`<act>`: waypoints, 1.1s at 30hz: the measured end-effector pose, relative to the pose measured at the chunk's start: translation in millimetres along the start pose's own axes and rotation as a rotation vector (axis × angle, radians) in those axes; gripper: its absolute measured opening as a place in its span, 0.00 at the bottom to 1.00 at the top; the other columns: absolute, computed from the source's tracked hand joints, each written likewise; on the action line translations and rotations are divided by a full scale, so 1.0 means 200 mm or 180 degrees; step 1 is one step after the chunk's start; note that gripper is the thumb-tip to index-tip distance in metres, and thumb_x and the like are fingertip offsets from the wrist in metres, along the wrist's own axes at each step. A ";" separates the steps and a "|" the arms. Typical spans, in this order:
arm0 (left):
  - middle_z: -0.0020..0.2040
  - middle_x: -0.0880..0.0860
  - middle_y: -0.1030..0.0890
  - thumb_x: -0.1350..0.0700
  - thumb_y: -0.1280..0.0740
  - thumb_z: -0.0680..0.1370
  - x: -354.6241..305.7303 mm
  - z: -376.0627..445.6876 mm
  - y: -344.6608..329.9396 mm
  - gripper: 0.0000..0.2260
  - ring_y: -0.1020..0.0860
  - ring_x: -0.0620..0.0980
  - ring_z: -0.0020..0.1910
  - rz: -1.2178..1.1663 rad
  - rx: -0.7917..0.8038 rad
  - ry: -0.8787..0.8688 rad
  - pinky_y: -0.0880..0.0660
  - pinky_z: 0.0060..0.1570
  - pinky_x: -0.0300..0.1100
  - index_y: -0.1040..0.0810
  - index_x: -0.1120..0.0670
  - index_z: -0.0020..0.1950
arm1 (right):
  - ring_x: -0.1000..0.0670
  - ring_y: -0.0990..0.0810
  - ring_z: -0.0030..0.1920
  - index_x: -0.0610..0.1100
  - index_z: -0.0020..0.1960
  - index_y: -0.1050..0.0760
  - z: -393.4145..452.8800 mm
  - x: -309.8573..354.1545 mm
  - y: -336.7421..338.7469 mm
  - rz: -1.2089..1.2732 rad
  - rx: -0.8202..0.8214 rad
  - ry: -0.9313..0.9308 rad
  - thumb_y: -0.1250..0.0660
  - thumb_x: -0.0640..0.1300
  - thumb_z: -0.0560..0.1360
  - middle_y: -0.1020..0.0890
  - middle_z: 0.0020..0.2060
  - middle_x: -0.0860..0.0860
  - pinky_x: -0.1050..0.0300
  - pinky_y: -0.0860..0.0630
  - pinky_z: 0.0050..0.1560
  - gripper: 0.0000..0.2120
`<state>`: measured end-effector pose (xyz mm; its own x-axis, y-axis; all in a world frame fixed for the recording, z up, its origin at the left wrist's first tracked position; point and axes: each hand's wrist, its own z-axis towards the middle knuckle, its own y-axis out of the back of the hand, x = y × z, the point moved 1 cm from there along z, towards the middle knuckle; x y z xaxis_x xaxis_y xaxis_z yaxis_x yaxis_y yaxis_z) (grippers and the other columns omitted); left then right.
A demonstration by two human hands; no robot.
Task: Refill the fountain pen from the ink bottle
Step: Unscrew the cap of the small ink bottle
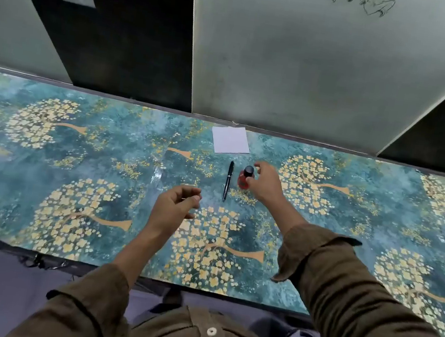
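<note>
Head view: a long desk (pixel 43 171) covered in a teal sheet printed with pale yellow blossom trees is recorded across the frame, backed by grey panels and dark gaps. Two olive-brown sleeves are seen reaching over its near edge. The left hand (pixel 174 207) is held above the desk with fingers loosely curled, nothing grasped. The right hand (pixel 266 181) is placed at the ink bottle (pixel 244 178), thumb low against the red body and fingers spread near the black cap; a firm grip cannot be confirmed. A white paper pad (pixel 231 140) is noted beyond, near the far edge. The fountain pen (pixel 228 180), black and capped, is laid flat just left of the upright bottle, untouched.
</note>
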<state>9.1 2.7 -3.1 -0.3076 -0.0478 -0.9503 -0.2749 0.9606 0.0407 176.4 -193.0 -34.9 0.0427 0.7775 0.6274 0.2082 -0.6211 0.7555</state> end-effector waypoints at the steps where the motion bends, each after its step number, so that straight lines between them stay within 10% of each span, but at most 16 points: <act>1: 0.53 0.58 0.17 0.61 0.33 0.80 -0.01 0.03 0.02 0.07 0.18 0.53 0.50 0.0027 0.0036 0.0005 0.19 0.42 0.43 0.19 0.57 0.56 | 0.41 0.25 0.65 0.41 0.73 0.32 0.02 0.02 -0.01 -0.0140 0.0083 -0.0001 0.32 0.40 0.76 0.29 0.68 0.41 0.50 0.29 0.66 0.26; 11: 0.54 0.57 0.17 0.61 0.34 0.80 0.08 0.19 0.13 0.07 0.18 0.54 0.51 0.0156 0.0323 0.0283 0.19 0.46 0.48 0.19 0.56 0.57 | 0.47 0.27 0.49 0.40 0.57 0.24 0.08 0.03 -0.10 -0.0593 0.0090 0.0119 0.32 0.41 0.79 0.26 0.56 0.44 0.53 0.29 0.54 0.08; 16: 0.52 0.55 0.18 0.60 0.31 0.78 0.18 0.18 0.01 0.07 0.19 0.52 0.48 0.0569 0.0523 0.0480 0.18 0.45 0.48 0.19 0.54 0.55 | 0.54 0.24 0.36 0.43 0.38 0.23 -0.19 0.02 -0.10 -0.0481 0.0514 0.0364 0.26 0.44 0.74 0.22 0.35 0.53 0.56 0.30 0.38 0.09; 33: 0.55 0.46 0.16 0.57 0.32 0.71 0.31 0.09 -0.35 0.23 0.19 0.48 0.45 0.2361 0.0789 -0.0019 0.21 0.45 0.47 0.23 0.39 0.65 | 0.50 0.26 0.42 0.46 0.49 0.26 -0.48 -0.20 -0.16 -0.0217 0.0654 0.0927 0.25 0.57 0.71 0.24 0.43 0.52 0.54 0.26 0.42 0.18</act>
<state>26.4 -61.7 -70.1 -0.3262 0.6314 -0.7035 0.2123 0.7741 0.5964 73.2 -213.3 -66.2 -0.2520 0.7374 0.6266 0.3943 -0.5131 0.7624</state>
